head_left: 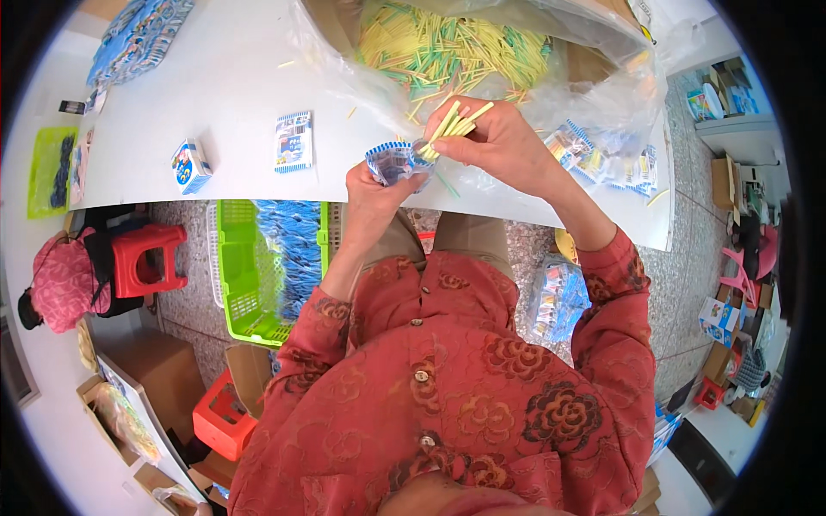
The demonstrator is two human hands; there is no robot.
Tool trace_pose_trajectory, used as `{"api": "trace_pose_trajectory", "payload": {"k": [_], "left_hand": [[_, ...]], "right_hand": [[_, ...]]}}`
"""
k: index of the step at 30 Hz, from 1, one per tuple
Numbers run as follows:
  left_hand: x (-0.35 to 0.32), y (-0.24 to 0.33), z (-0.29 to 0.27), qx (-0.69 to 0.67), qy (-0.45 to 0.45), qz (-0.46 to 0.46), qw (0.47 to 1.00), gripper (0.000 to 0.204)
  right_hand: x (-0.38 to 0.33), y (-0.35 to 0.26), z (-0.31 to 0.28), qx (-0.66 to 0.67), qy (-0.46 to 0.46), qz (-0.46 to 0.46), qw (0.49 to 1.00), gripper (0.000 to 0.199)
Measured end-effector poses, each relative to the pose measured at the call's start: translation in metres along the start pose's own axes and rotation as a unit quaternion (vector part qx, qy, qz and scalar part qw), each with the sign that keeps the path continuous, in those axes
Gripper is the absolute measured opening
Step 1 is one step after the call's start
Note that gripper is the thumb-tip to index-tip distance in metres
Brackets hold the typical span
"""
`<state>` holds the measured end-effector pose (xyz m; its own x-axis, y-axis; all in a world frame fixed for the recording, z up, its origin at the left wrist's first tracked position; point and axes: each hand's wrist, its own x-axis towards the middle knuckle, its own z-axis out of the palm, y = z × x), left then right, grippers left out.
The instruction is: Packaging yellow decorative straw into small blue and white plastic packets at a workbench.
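My left hand (379, 191) grips a small blue-and-white striped packet (394, 163) with its mouth facing up and to the right. Between the fingers of my right hand (492, 142) is a bunch of thin yellow sticks (454, 125), their lower ends at the packet's mouth. How far they reach inside is hard to make out. Just beyond my hands, a plastic-lined box (594, 64) holds a heap of yellow, green and orange sticks (447, 43). Several striped packets (632, 168) lie right of my right hand, partly under clear plastic.
A flat packet (294, 142) and a small box (191, 165) lie on the white table (232, 77) to the left. Below the table edge stands a green basket (245, 297) with blue packets. A person in pink (73, 284) is at far left by a red stool (148, 262).
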<state>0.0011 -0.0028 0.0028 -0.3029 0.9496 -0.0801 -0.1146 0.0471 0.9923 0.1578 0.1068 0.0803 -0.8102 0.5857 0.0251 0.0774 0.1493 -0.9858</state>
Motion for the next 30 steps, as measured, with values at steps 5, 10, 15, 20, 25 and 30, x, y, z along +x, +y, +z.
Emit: {"api": "trace_pose_trajectory", "payload": {"k": [5,10,15,20,25,30], "left_hand": [[0.001,-0.001,0.001,-0.003,0.000,0.009,1.000,0.017],[0.004,0.000,0.002,-0.022,-0.004,0.003,1.000,0.016],[0.006,0.001,0.003,-0.035,-0.009,0.008,0.999,0.017],[0.007,-0.001,-0.004,-0.067,0.007,0.017,0.998,0.024],[0.010,-0.006,-0.012,-0.069,0.018,0.026,0.997,0.028],[0.011,-0.008,-0.020,-0.083,0.022,0.033,0.996,0.029]], "right_hand": [[0.001,-0.005,0.003,-0.106,-0.013,0.007,0.994,0.011],[0.005,-0.008,0.004,-0.164,0.020,-0.065,0.984,0.015],[0.010,0.000,-0.001,-0.159,0.049,-0.096,0.981,0.018],[0.019,-0.001,-0.020,-0.138,0.076,-0.061,0.986,0.024],[0.033,0.030,-0.039,-0.016,0.114,-0.003,0.993,0.024],[0.044,0.090,-0.054,-0.310,0.137,-0.030,0.940,0.018]]}}
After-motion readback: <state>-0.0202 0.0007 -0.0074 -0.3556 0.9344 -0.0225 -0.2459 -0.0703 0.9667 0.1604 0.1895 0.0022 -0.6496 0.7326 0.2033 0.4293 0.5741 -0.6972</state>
